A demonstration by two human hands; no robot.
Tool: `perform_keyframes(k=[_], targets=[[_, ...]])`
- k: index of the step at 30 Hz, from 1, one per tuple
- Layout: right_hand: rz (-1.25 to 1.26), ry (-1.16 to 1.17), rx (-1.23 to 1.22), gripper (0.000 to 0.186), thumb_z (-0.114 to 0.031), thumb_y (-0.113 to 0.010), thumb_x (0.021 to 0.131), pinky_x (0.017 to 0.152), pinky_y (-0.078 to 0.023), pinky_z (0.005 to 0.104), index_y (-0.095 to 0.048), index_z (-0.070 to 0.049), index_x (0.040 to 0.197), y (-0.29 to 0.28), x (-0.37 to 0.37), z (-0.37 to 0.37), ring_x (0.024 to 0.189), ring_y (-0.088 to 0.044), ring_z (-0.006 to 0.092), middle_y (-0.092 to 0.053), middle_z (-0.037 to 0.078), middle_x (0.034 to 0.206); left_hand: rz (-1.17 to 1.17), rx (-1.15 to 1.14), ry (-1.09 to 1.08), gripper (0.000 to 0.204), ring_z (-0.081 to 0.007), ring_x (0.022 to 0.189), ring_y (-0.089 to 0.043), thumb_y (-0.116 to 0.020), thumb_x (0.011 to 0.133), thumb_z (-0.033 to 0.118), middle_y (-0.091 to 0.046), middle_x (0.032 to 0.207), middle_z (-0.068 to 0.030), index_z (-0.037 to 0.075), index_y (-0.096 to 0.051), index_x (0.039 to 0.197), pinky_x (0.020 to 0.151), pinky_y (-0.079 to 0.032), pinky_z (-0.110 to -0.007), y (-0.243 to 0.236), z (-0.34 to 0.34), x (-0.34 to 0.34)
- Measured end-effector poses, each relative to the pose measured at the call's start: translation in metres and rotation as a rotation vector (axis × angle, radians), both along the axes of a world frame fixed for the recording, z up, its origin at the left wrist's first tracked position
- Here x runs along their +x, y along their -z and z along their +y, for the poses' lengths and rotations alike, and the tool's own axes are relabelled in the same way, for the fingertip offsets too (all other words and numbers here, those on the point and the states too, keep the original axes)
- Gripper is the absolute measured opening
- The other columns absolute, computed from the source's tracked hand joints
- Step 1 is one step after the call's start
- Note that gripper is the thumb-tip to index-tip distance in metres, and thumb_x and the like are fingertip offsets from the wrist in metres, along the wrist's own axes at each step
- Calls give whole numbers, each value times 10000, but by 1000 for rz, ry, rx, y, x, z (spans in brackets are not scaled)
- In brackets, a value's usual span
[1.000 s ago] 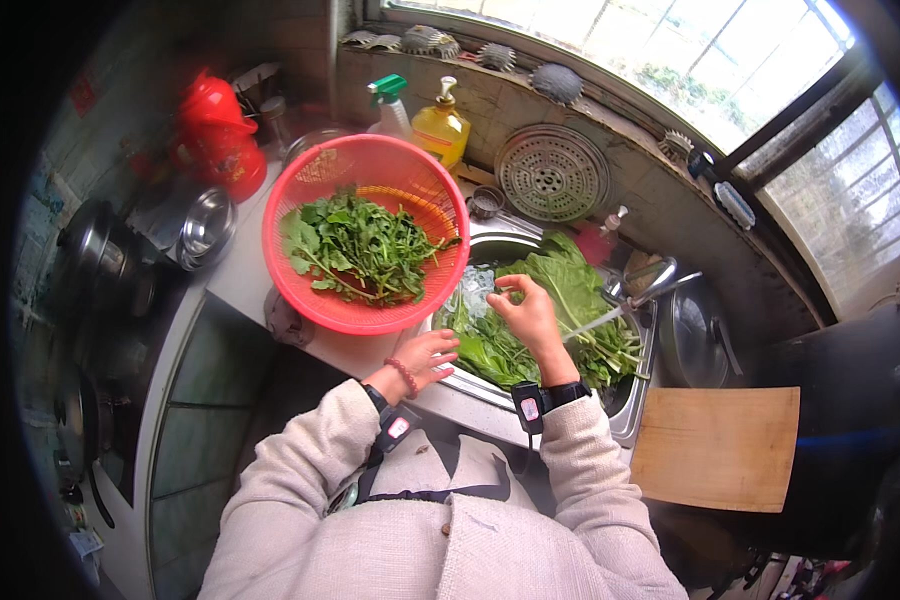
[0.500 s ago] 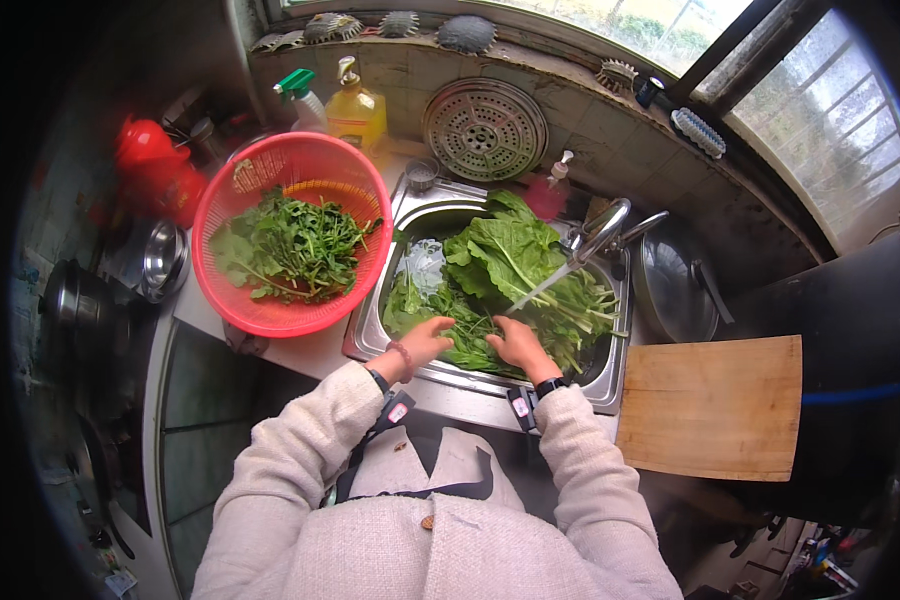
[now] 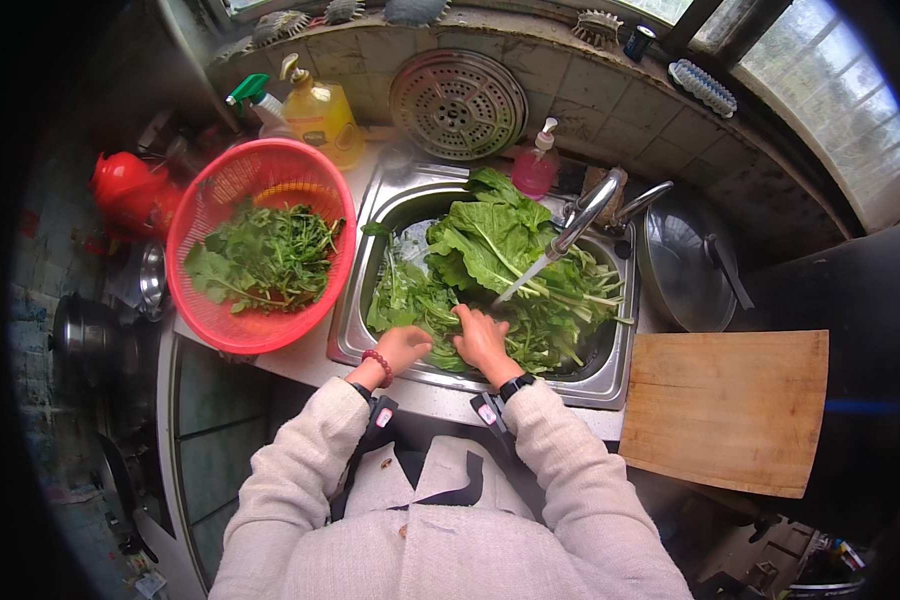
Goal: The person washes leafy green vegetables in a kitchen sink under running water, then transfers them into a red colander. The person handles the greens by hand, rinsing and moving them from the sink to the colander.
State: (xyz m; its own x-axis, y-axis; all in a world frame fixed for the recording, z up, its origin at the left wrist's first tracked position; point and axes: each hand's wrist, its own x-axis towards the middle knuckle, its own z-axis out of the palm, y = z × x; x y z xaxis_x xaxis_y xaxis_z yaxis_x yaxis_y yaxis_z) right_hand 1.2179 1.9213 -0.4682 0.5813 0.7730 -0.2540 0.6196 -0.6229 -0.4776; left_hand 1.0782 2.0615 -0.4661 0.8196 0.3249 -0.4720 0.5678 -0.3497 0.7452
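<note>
Our sink (image 3: 604, 389) holds a heap of greens (image 3: 475, 248) under the running tap (image 3: 587, 210). Our right hand (image 3: 481, 340) dips among them, fingers bent; our left hand (image 3: 402, 349) curls over the near side. We cannot tell whether either grips any. Leftward, our red basket (image 3: 255, 340) holds loose leaves (image 3: 260, 258).
</note>
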Motion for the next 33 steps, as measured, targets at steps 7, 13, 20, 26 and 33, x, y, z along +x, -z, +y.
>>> perform_keyframes(k=[7, 13, 20, 26, 33], targets=[[-222, -21, 357, 522, -46, -707, 634, 787, -347, 386, -549, -197, 1107, -56, 4, -23, 952, -555, 224, -553, 21, 944, -292, 26, -151, 991, -300, 1161, -531, -814, 676, 126, -438, 1321, -218, 3, -171, 1421, 944, -460, -377, -27, -15, 23], [-456, -31, 539, 493, -73, -694, 638, 792, -357, 376, -571, -180, 1103, -101, 34, -32, 890, -555, 223, -563, 6, 899, -670, -217, -202, 1001, -280, 1204, -482, -797, 672, 56, -417, 1326, -182, 35, -154, 1439, 934, -478, -360, -64, -29, 55], [-176, -333, 43, 544, -139, -682, 779, 905, -399, 468, -501, -152, 1292, -65, 4, -56, 1143, -496, 291, -531, 121, 1238, 77, 82, -46, 850, -321, 1150, -542, -792, 699, 158, -519, 1243, -229, 13, -286, 1366, 948, -453, -388, -34, -1, 31], [9, -115, 374, 262, -47, -602, 813, 836, -477, 403, -624, -61, 1074, -51, 31, -99, 997, -577, 340, -620, 138, 1061, -128, 372, -47, 698, -367, 1179, -489, -760, 698, 150, -510, 1232, -241, -1, -392, 1271, 994, -407, -386, -23, 4, 9], [-13, -139, 449, 234, -46, -602, 797, 794, -489, 411, -640, -76, 1026, -44, 44, -91, 941, -591, 330, -626, 114, 1005, -396, 483, 212, 488, -303, 1284, -401, -704, 731, 109, -471, 1332, -82, 149, -547, 1191, 1022, -350, -457, -26, -27, 38]])
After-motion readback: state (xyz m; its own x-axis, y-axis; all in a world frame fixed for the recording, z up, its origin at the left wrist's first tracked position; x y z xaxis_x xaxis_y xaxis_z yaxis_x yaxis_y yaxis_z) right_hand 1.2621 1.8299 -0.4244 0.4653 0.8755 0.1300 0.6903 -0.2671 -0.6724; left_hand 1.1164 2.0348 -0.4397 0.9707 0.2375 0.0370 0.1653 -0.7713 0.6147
